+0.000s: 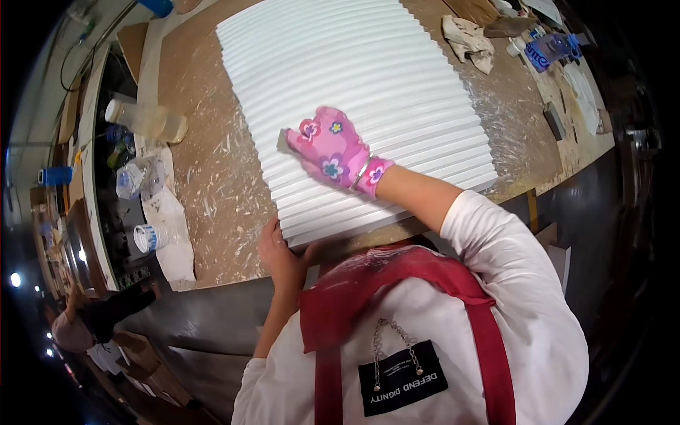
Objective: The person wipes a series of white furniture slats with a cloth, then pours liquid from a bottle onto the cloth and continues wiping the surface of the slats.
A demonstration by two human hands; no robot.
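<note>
Sanding is being carried out on a white ribbed panel (354, 92) lying on the dusty workbench (212, 177); a small block (285, 140) is being gripped in the gloved right hand (331, 150) at mid-panel, the near corner being pinched by the bare left hand (278, 256), progress being unclear

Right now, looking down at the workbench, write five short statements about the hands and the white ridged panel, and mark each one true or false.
1. The right hand wears a pink flowered glove. True.
2. The left hand is gloved too. False: it is bare.
3. The right hand presses a small grey block onto the white ridged panel. True.
4. The left hand rests in the middle of the panel. False: it has its grip on the panel's near left corner.
5. The panel stands upright against a wall. False: it lies flat on the dusty wooden bench.
</note>
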